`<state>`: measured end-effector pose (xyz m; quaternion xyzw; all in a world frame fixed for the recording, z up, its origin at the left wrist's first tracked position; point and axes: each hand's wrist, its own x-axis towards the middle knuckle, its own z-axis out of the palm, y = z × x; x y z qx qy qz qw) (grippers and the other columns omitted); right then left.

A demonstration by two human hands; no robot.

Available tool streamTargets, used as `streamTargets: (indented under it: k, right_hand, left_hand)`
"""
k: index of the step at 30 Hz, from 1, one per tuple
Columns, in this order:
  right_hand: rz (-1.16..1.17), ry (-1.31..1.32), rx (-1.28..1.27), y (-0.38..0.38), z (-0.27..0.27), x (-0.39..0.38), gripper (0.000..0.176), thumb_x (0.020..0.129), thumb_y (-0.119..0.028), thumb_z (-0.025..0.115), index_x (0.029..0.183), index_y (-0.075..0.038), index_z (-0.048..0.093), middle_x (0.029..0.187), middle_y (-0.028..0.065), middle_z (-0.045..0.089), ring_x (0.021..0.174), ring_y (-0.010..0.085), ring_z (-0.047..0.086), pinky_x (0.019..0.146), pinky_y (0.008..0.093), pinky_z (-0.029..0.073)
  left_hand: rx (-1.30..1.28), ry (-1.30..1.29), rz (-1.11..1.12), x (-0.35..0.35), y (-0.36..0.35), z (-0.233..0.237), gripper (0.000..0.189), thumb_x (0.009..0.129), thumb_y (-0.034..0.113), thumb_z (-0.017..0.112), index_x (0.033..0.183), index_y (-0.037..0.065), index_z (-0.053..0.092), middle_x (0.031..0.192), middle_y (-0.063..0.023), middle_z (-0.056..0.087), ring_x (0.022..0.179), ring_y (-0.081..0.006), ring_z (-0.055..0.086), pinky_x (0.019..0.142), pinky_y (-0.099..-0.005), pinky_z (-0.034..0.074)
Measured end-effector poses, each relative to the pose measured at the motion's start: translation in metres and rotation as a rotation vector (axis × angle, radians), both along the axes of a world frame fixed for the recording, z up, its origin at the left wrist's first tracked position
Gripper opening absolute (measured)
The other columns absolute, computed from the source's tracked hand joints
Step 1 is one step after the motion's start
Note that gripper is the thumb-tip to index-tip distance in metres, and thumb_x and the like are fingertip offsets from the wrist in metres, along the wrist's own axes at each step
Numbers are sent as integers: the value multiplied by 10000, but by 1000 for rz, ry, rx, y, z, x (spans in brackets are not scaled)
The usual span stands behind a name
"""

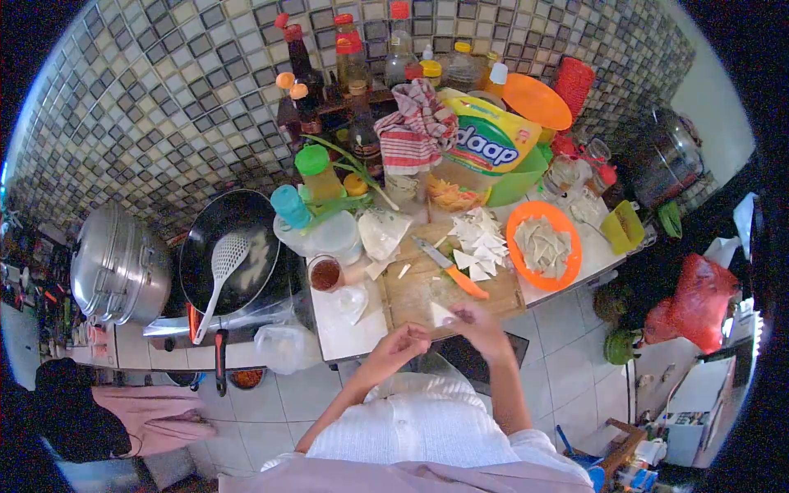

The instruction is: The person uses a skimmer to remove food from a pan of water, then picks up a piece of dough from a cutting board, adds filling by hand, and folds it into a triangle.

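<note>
Near the board's front edge, my right hand [477, 327] pinches a white triangular wrapper piece [440, 314]. My left hand [404, 342] is just left of it, fingers curled together; whether anything is between them is too small to tell. On the wooden cutting board [411, 287] lies a knife [454, 271] with an orange handle. Behind the knife is a pile of cut white triangles [480, 243]. An orange plate [582, 251] to the right holds folded pale pieces [542, 246]. A small cup of reddish-brown contents [325, 274] stands left of the board.
A black wok [194, 271] with a slotted ladle [226, 256] and a large steel pot [123, 267] are at left. Bottles, a striped cloth [408, 148] and a yellow-green pouch [493, 135] stand behind the board. At lower left is a person in black and pink [156, 419].
</note>
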<state>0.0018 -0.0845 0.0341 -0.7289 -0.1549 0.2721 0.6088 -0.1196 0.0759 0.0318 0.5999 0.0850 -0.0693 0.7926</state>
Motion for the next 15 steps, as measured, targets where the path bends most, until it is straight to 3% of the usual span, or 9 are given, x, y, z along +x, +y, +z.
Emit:
streamTargets:
  k: [2,5,7,9,11,12,13,15]
  right_hand:
    - [176,142,46,23,-1,-17,220,747,-63,612,951,-11,549,839,25,570,758,94,530,691,224,422]
    - [131,222,103,45,-12,-29,217,767,-83,603,959,-4,539,845,24,562,754,99,532,712,220,423]
    - [153,95,83,52,-3,-23,204,788,-106,585,959,-5,540,865,30,564,770,98,534,713,217,430]
    - [-88,-216,-20,51,-5,-9,227,795,-173,578,944,-6,540,865,57,569,800,133,540,720,255,432]
    - [-470,-554,-322,52,-6,14,266,771,-234,588,925,-22,542,860,102,576,814,209,551,720,313,433]
    - [-562,-729,-456,46,-25,31,283,755,-244,591,929,-27,539,868,125,574,817,246,550,719,341,428]
    - [-650,-908,-589,39,-50,49,301,738,-254,595,934,-32,536,875,148,572,821,282,549,719,369,423]
    - [-632,-904,-700,25,-81,69,290,729,-245,598,916,-29,544,855,156,576,803,290,552,699,374,426]
  left_hand:
    - [-51,23,82,-6,9,2,179,854,172,532,954,27,499,847,-12,554,783,-76,527,680,-200,412]
    - [91,28,177,-19,29,1,147,842,142,543,919,19,524,813,-20,570,749,-74,534,679,-197,415]
    - [157,49,238,-28,44,3,127,832,132,552,882,16,538,794,-20,576,734,-74,536,670,-202,419]
    - [224,74,299,-37,57,13,110,822,121,561,844,14,552,775,-20,582,719,-74,537,660,-206,423]
    - [555,53,417,-47,70,33,99,804,111,574,799,13,562,773,-34,588,707,-94,550,624,-225,432]
    - [692,-73,477,-53,81,30,83,776,93,586,795,14,567,766,-71,589,684,-164,571,601,-269,440]
    - [692,-71,482,-59,91,33,83,776,93,586,795,14,567,766,-71,589,684,-164,571,601,-269,440]
    - [1096,-184,562,-72,113,46,70,751,73,588,790,18,570,762,-104,584,676,-231,571,601,-303,440]
